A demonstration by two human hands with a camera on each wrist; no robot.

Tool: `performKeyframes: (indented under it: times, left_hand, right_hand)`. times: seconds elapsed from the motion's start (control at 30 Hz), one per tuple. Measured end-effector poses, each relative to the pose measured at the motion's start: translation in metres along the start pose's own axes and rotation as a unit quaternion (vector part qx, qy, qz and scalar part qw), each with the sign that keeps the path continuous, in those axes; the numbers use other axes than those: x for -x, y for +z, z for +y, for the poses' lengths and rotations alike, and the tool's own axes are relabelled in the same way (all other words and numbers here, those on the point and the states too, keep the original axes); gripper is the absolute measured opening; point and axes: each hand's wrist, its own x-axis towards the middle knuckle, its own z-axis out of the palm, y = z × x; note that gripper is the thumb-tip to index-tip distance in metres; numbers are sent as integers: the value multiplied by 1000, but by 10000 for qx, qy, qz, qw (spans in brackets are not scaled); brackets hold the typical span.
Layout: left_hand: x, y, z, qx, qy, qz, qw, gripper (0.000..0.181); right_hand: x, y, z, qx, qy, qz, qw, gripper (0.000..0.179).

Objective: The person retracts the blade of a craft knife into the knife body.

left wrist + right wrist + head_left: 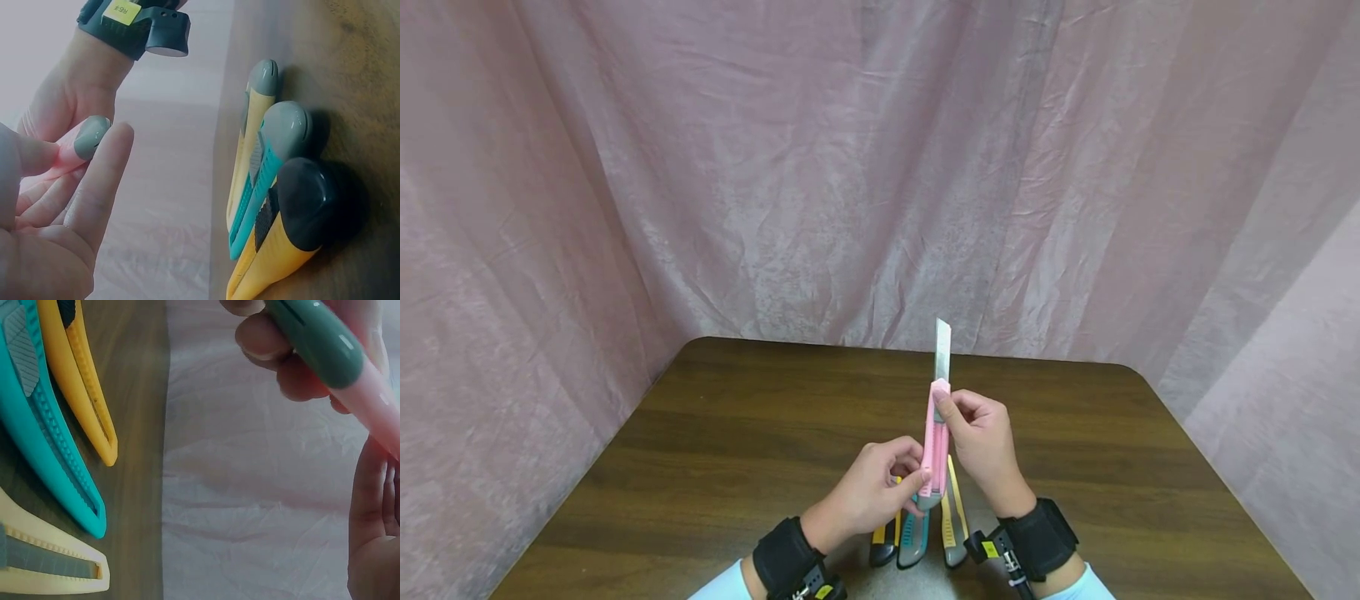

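Note:
A pink utility knife with a grey end cap stands raised above the table, its long blade out and pointing up. My left hand pinches its lower end between thumb and fingers. Higher up, near the blade's base, my right hand grips it with the thumb on the slider area. The grey cap shows close by the left fingers in the left wrist view. In the right wrist view the pink body runs between both hands.
Three more utility knives lie side by side below the hands: a yellow one with a black end, a teal one and a pale yellow one. The brown wooden table ends at a pink curtain.

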Motion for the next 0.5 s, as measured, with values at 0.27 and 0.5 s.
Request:
performKeyframes:
  times: [0.27,0.5]
  left_hand:
    - [0,-1,0,48,43,48,10000,8]
    - [1,-2,1,-38,52,82,9999,9]
  right_hand:
    - [1,2,0,117,0,90,9999,13]
    - [2,2,0,252,246,127,9993,22]
